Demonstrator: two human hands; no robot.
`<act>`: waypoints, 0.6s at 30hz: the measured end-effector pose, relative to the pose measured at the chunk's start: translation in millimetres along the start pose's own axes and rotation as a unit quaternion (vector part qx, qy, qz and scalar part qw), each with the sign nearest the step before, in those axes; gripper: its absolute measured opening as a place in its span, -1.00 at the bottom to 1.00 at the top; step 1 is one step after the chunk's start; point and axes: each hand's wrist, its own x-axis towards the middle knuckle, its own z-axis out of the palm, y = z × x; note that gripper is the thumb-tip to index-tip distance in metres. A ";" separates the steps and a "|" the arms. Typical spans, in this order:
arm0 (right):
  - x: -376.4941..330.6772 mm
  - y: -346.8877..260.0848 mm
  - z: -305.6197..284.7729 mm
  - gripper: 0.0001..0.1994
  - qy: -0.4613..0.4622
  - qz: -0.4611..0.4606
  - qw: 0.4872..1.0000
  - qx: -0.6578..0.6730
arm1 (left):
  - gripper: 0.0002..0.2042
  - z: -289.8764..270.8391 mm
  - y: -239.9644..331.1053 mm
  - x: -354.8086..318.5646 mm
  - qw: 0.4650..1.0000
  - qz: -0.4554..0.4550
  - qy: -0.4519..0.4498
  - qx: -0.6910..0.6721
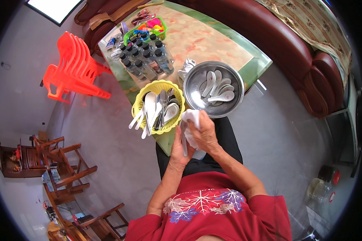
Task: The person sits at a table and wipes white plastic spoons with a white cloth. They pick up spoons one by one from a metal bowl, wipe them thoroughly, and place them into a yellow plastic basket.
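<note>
My left hand [178, 148] grips a metal utensil [184, 143] by its handle, upright in front of my lap. My right hand [205, 132] presses a white cloth [190, 117] around the top of that utensil. Just beyond my hands, at the table's near edge, stands a yellow basket [159, 86] holding white and metal spoons. To its right sits a round steel bowl [197, 78] with several white ceramic spoons [218, 89] lying inside.
Several dark-capped plastic bottles [147, 58] and a green basket of colourful items [145, 29] stand farther back on the table [213, 40]. Stacked orange plastic chairs [74, 66] are at left, wooden chairs [64, 172] at lower left, a dark red sofa [293, 44] at right.
</note>
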 end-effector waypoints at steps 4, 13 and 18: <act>-11.2 -7.6 17.1 -0.85 -0.033 -0.057 0.986 -0.153 | -0.49 0.1 1.5 -1.6 0.996 -0.042 0.000 -0.078; -56.7 -12.4 9.7 -0.82 -0.192 -0.017 0.977 -0.096 | -0.41 -24.3 3.7 0.3 0.998 0.031 0.053 0.018; -62.3 -22.3 -11.7 -0.77 -0.348 0.084 0.934 0.006 | -0.40 -21.3 6.6 -1.2 0.999 0.017 0.047 -0.014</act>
